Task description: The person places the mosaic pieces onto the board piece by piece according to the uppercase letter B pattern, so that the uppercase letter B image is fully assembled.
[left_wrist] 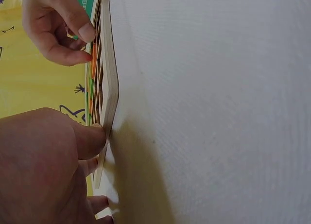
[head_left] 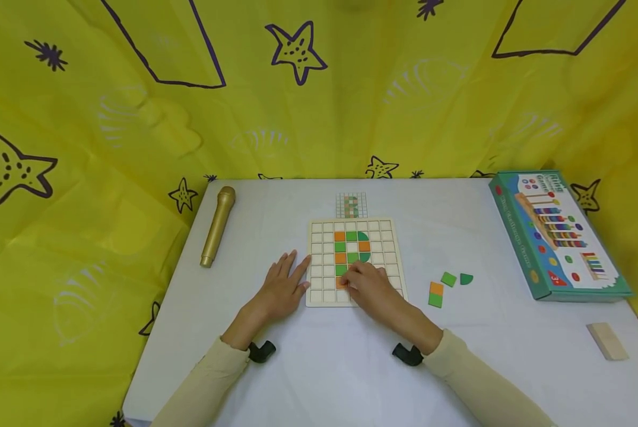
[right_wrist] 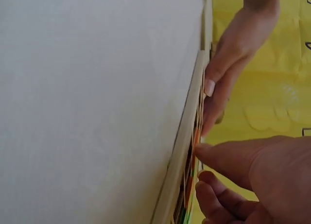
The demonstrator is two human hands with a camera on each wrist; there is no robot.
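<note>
A pale wooden grid board (head_left: 316, 295) lies mid-table, with orange, green and dark green rounded tiles set in its cells. My left hand (head_left: 281, 287) spreads its fingers along the board's left edge; its thumb (left_wrist: 92, 139) touches the rim near the corner. Over the pattern's lower part, my right hand (head_left: 372, 290) curls its fingers. Its thumb and forefinger pinch an orange square tile (head_left: 341, 283) low in the left column. The right thumb (right_wrist: 214, 156) touches orange in the right wrist view. Some cells beneath this hand are hidden.
Behind the board lies a small pattern card (head_left: 340, 204). Right of it are a loose orange tile (head_left: 436, 288), green tiles (head_left: 448, 279) and a dark green rounded tile (head_left: 466, 279). A gold microphone (head_left: 218, 228), a game box (head_left: 559, 237) and a wooden block (head_left: 608, 341) stand farther out.
</note>
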